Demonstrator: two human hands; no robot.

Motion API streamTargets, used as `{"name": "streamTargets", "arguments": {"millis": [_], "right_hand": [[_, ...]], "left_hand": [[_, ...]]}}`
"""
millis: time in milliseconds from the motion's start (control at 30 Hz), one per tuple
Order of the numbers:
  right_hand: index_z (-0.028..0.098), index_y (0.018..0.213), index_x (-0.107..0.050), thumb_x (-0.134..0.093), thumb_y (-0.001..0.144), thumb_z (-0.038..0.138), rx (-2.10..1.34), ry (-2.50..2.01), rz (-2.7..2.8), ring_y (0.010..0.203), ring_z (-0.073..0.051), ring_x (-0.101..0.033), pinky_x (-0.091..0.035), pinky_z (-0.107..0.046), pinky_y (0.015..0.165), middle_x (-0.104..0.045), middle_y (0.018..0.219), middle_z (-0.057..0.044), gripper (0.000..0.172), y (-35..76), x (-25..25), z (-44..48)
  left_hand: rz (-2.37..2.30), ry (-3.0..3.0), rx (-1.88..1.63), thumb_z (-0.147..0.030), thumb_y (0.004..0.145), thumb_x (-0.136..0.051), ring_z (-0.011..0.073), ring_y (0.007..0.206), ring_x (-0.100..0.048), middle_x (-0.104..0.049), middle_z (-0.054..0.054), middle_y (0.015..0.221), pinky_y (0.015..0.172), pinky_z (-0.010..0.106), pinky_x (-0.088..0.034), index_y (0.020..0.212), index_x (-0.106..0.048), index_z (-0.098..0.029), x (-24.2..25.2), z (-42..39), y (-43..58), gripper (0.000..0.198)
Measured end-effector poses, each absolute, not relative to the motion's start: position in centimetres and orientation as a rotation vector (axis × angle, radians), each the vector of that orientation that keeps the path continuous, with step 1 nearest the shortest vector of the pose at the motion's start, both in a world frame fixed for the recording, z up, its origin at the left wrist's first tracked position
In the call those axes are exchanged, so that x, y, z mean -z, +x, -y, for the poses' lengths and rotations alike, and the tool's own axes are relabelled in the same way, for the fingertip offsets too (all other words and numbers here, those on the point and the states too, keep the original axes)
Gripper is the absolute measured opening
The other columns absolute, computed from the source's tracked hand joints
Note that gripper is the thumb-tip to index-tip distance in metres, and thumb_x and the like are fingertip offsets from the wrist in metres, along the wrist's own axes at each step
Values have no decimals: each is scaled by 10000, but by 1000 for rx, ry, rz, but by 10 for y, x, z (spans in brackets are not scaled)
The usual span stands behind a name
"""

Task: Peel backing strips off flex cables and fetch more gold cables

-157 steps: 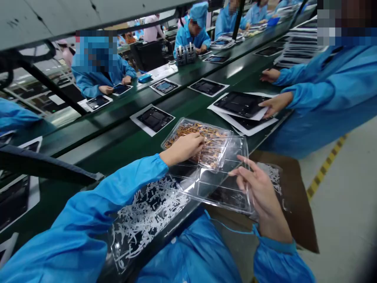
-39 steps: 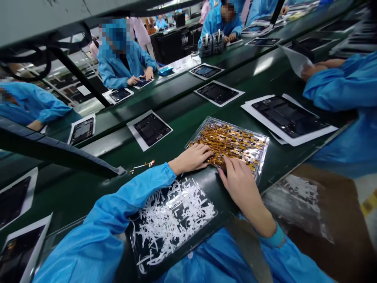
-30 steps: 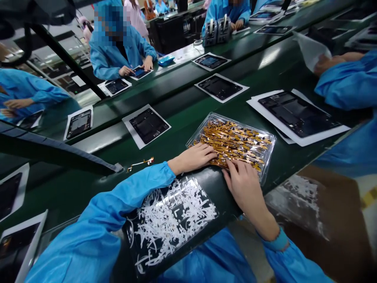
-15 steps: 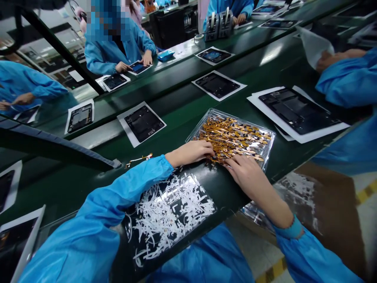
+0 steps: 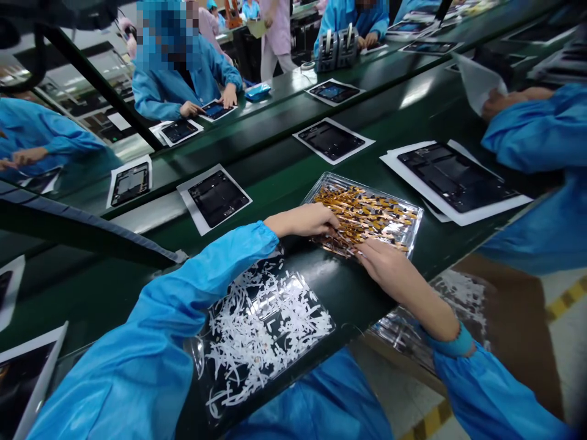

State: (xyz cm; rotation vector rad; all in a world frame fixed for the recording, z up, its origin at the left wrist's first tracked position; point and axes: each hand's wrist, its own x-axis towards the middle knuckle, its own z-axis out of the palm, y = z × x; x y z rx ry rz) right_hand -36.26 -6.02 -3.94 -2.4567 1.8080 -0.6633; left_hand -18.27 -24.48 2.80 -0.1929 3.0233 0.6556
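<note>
1. OK so, the bare left hand (image 5: pixel 316 219) had its fingers bunched and curled down, tips in among a pile of thin orange strips with dark ends (image 5: pixel 369 214). Couldn't tell whether it was pinching any.
2. The bare right hand (image 5: pixel 383 263) was just beside it, fingers close together and bent, tips touching strips at the pile's near side. Couldn't tell if those were pinched either.
3. The strips lay in a shallow, clear plastic rectangular tray (image 5: pixel 416 229), and both hands were over its near edge. That tray sat close to the near edge of the long, dark green, glossy tabletop (image 5: pixel 339 299).
4. Nearer the person and further left, right along the tabletop's near edge, was another clear plastic tray (image 5: pixel 305 279), loaded with curly white scraps (image 5: pixel 257 330).
5. Off the strip tray's right edge, near the tabletop's near edge, a flat black rectangular panel (image 5: pixel 454 174) lay on white sheets. Another black panel on white paper (image 5: pixel 219 197) was left of the tray, and a third (image 5: pixel 331 140) sat beyond its far edge.
6. Furthest out on the right, a co-worker's shiny blue sleeve (image 5: pixel 536 125) showed, with that person's hand at a pale, bent sheet (image 5: pixel 477 82).
</note>
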Motion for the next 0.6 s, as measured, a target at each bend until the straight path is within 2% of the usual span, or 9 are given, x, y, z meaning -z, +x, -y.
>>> {"name": "streamTargets", "arguments": {"millis": [133,300,433,533,600], "right_hand": [[206,875,-589,-381,1024,299,688,-2277,-1876,785,-245,-599,-395,-346,704,-644,836,-99,272,-377,27,69],[220,758,-569,-471,957,387,664,-2015,-1827,608,-191,-511,-321,-317,610,-580,651,-32,278,-399,-2,97],[215,655,-551,-540,901,584,616,-1786,-1672,549,-160,-494,-348,-296,541,-562,592,-20,444,-410,-22,119],[210,703,-585,-548,843,739,614,-1599,-1578,532,-163,-537,-396,-291,493,-602,610,-32,549,-413,-27,126],[215,704,-553,-557,809,794,656,-1511,-1551,511,-148,-518,-396,-284,476,-571,593,-19,589,-413,-29,127]], "left_hand": [[-3028,-193,-688,-118,916,-579,178,777,-659,-765,52,883,758,294,-451,943,-780,-169,-40,251,-192,209],[-2962,-291,-916,-134,857,-620,168,723,-604,-714,26,787,730,296,-421,852,-772,-151,-51,268,-205,153],[-2881,-355,-1056,-155,804,-638,163,700,-582,-686,10,739,728,298,-427,801,-763,-147,-51,280,-209,124],[-2863,-394,-1125,-245,828,-631,172,714,-581,-680,16,755,726,308,-439,812,-754,-142,-48,284,-208,161],[-2888,-444,-1150,-278,845,-601,172,698,-556,-648,16,735,709,316,-430,806,-736,-137,-47,285,-207,199]]}}
